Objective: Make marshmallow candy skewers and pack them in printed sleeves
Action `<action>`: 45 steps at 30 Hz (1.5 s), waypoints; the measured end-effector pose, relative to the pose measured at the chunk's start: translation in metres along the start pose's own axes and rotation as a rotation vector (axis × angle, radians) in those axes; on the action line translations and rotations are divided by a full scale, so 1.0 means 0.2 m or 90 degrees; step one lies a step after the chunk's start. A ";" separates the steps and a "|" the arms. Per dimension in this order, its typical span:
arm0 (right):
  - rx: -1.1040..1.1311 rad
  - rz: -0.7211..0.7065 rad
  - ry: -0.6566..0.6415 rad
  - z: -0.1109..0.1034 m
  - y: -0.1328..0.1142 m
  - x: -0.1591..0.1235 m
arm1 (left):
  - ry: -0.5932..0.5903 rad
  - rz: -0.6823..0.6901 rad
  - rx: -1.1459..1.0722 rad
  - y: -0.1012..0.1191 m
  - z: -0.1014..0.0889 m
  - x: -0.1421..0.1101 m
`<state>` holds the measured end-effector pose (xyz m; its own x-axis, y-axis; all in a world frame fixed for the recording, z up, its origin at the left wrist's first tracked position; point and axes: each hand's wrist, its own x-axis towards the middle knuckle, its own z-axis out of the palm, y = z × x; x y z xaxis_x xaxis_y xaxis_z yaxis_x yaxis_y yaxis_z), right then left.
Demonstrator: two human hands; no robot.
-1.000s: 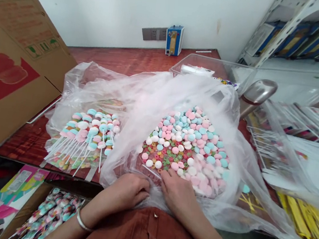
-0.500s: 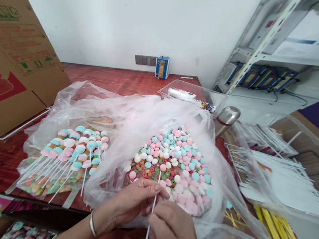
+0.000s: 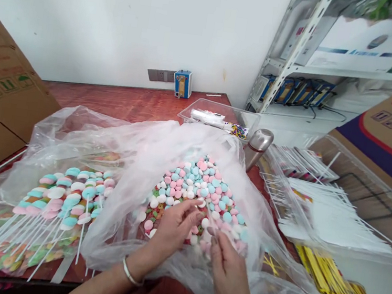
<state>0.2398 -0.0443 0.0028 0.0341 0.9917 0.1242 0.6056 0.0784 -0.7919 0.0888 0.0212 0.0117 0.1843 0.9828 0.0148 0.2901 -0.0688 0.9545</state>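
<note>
My right hand (image 3: 230,267) is closed, pinching a thin white lollipop stick (image 3: 209,216) that slants up over the candy; it is slightly blurred. To its left, my left hand (image 3: 175,224), with a bangle at the wrist, has its fingers curled together, their tips at a pale round candy (image 3: 202,205). Beneath both hands, pink, blue and white round candies (image 3: 192,178) lie with small coloured gummy rings (image 3: 159,208) in an opened clear plastic bag (image 3: 117,218). Candies threaded on white sticks (image 3: 62,197) lie on another plastic bag at left.
A cardboard box (image 3: 5,88) stands at left. Behind the bag are a clear tray (image 3: 219,106), a steel flask (image 3: 258,148) and a small blue device (image 3: 183,84). At right are a clear bin of white sticks (image 3: 334,218), yellow ties (image 3: 329,285) and a metal shelf (image 3: 294,58).
My hands have risen from the bag's front edge and moved forward over the candies. The stick, lying on the bag earlier, is now in my right hand. The view has turned right.
</note>
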 end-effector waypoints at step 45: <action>0.134 0.073 -0.015 -0.01 0.23 0.04 | 0.070 -0.006 0.055 -0.14 0.02 0.58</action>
<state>0.2694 -0.0325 -0.0328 0.0737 0.9972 0.0144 0.4192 -0.0179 -0.9077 0.1066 0.1355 -0.0146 0.0790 0.9960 0.0426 0.3726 -0.0691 0.9254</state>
